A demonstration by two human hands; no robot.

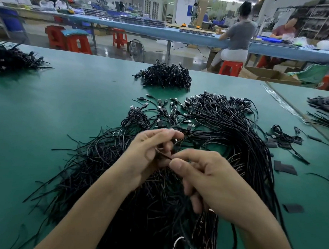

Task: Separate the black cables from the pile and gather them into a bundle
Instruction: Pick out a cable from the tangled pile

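A large loose pile of black cables (206, 129) with USB plugs at the far ends spreads over the green table (67, 106) in front of me. My left hand (149, 153) hovers over the pile's middle, fingers curled, pinching a few thin cable ends. My right hand (208, 180) is just right of it; thumb and forefinger pinch the same cable ends, and its lower fingers curl round a hanging bunch of black cables (206, 230). The bunch's upper part is hidden by the hand.
A gathered heap of black cables (165, 76) lies farther back, another heap (11, 59) at far left, more cables (324, 111) at the right edge. Small black strips (285, 168) lie right of the pile. Two people sit at a blue bench behind.
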